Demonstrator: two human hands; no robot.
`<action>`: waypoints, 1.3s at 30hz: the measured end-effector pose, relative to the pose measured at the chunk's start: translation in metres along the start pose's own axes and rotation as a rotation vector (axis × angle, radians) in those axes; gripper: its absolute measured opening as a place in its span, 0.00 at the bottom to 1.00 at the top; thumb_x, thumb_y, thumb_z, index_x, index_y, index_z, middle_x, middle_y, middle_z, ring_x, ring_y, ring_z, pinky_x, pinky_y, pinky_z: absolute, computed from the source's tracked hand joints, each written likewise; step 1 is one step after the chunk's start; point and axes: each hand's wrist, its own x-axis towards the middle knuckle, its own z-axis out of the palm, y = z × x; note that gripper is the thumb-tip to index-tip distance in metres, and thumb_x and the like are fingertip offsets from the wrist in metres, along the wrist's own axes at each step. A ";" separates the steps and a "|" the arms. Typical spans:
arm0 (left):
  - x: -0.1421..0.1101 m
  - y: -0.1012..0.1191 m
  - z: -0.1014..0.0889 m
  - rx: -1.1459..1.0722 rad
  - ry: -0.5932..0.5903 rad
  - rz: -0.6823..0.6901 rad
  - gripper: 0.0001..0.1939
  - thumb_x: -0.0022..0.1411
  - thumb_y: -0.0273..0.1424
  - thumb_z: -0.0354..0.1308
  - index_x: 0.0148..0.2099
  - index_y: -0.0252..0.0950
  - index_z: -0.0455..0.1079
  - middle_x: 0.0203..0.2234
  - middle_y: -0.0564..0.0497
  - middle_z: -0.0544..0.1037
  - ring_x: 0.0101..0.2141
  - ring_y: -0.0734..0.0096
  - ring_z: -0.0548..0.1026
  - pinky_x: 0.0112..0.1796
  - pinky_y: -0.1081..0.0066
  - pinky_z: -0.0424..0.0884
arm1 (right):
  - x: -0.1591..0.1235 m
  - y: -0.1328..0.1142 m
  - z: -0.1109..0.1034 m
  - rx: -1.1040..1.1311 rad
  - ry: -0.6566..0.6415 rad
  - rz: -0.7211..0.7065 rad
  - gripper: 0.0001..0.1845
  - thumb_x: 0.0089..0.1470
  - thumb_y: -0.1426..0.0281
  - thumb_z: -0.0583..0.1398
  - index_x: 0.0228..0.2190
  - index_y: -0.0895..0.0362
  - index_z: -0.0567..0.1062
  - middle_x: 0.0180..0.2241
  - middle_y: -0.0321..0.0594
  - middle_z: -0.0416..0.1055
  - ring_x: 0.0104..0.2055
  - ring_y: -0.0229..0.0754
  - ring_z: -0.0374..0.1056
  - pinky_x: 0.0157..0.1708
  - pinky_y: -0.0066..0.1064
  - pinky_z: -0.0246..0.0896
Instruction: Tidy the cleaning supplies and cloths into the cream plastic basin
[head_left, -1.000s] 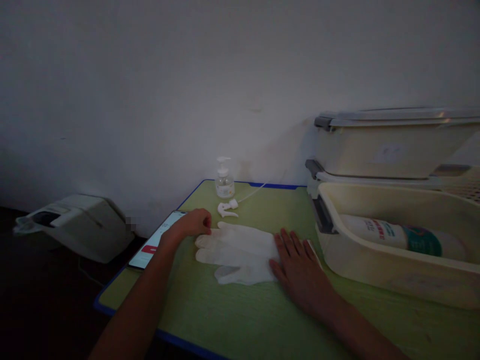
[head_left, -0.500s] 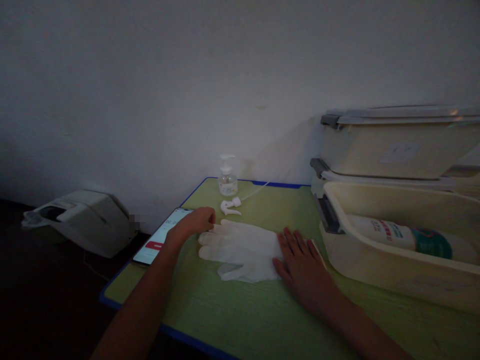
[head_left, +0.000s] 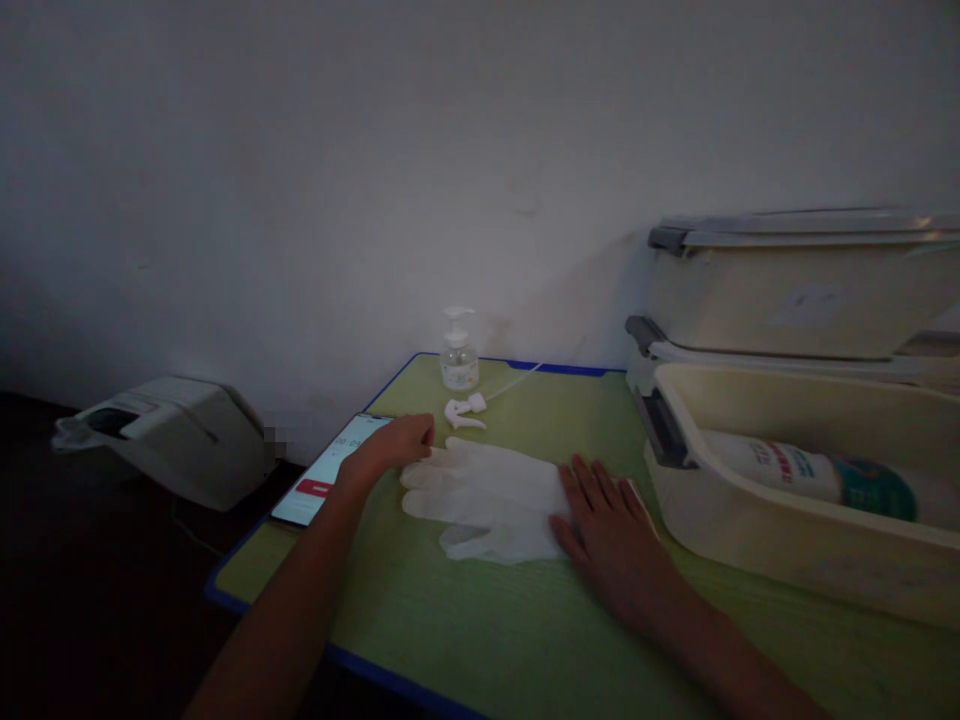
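Observation:
A white disposable glove (head_left: pixel 495 490) lies flat on the green tabletop, its fingers toward the left. My right hand (head_left: pixel 611 545) rests palm down over its cuff end, fingers stretched out and a little spread. At the far left end, my left hand (head_left: pixel 399 442) is closed in a pinch at a fingertip of the glove; the thumb is mostly hidden. Under and beside my left wrist lies a phone (head_left: pixel 330 470) with a timer on its lit screen. Just behind the glove is a white spray trigger head (head_left: pixel 465 409) with a thin tube.
A clear pump bottle (head_left: pixel 459 365) stands near the back of the green table (head_left: pixel 435 625). On the right sit stacked lidded boxes (head_left: pixel 757 300) and an open cream bin (head_left: pixel 787 560) holding a white-and-green roll-shaped package (head_left: pixel 874 488). A white appliance-like box (head_left: pixel 180 440) is at the left, by the wall.
The view has shifted slightly, so everything sits a little farther right. Both hands stay in place on the glove.

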 end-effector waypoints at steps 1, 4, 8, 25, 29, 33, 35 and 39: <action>0.000 -0.001 0.000 0.005 0.007 -0.017 0.07 0.49 0.27 0.53 0.34 0.34 0.66 0.31 0.49 0.73 0.32 0.69 0.68 0.29 0.74 0.59 | 0.000 0.000 0.001 -0.003 -0.001 0.000 0.31 0.56 0.61 0.46 0.57 0.66 0.57 0.60 0.53 0.46 0.61 0.57 0.42 0.57 0.52 0.40; -0.001 -0.006 -0.004 0.010 0.019 -0.070 0.09 0.49 0.32 0.54 0.34 0.33 0.66 0.33 0.45 0.73 0.33 0.66 0.69 0.28 0.73 0.58 | 0.001 0.000 0.002 -0.007 -0.008 -0.001 0.31 0.56 0.61 0.45 0.57 0.66 0.56 0.60 0.53 0.46 0.61 0.56 0.42 0.57 0.52 0.40; -0.007 -0.012 -0.011 -0.050 -0.070 -0.054 0.10 0.48 0.36 0.55 0.29 0.33 0.68 0.27 0.49 0.74 0.29 0.68 0.69 0.27 0.74 0.58 | 0.001 0.001 0.003 -0.018 0.000 -0.003 0.31 0.56 0.61 0.45 0.57 0.66 0.57 0.60 0.53 0.46 0.61 0.56 0.42 0.57 0.52 0.41; -0.016 -0.011 -0.010 -0.292 -0.272 -0.023 0.05 0.42 0.24 0.53 0.24 0.36 0.59 0.16 0.58 0.67 0.22 0.72 0.72 0.20 0.79 0.61 | 0.001 0.001 0.002 -0.027 0.050 -0.024 0.31 0.56 0.61 0.44 0.56 0.66 0.59 0.59 0.54 0.50 0.60 0.57 0.46 0.54 0.54 0.45; -0.018 -0.008 -0.012 -0.337 -0.271 -0.033 0.06 0.43 0.24 0.52 0.25 0.36 0.57 0.18 0.58 0.68 0.22 0.71 0.73 0.20 0.78 0.62 | 0.002 -0.001 -0.002 -0.034 -0.003 -0.001 0.31 0.56 0.61 0.44 0.56 0.66 0.58 0.59 0.53 0.49 0.60 0.57 0.45 0.56 0.51 0.44; -0.019 -0.007 -0.017 -0.356 -0.310 -0.013 0.02 0.44 0.26 0.53 0.23 0.34 0.61 0.17 0.55 0.70 0.23 0.70 0.74 0.24 0.76 0.65 | 0.002 0.000 -0.001 -0.023 0.001 -0.004 0.31 0.56 0.60 0.44 0.56 0.66 0.57 0.59 0.53 0.48 0.60 0.56 0.45 0.56 0.51 0.43; -0.019 -0.007 -0.019 -0.355 -0.326 -0.003 0.03 0.44 0.27 0.53 0.21 0.33 0.64 0.16 0.54 0.72 0.23 0.69 0.74 0.26 0.75 0.66 | 0.002 0.001 0.001 -0.021 0.033 -0.017 0.31 0.56 0.60 0.44 0.56 0.66 0.58 0.59 0.54 0.50 0.60 0.57 0.46 0.55 0.52 0.45; -0.018 -0.011 -0.020 -0.347 -0.328 0.010 0.06 0.44 0.28 0.52 0.20 0.32 0.67 0.15 0.52 0.73 0.24 0.69 0.74 0.28 0.74 0.67 | 0.002 0.003 0.006 -0.036 0.055 -0.027 0.31 0.56 0.60 0.44 0.56 0.65 0.59 0.59 0.54 0.51 0.60 0.57 0.46 0.54 0.53 0.46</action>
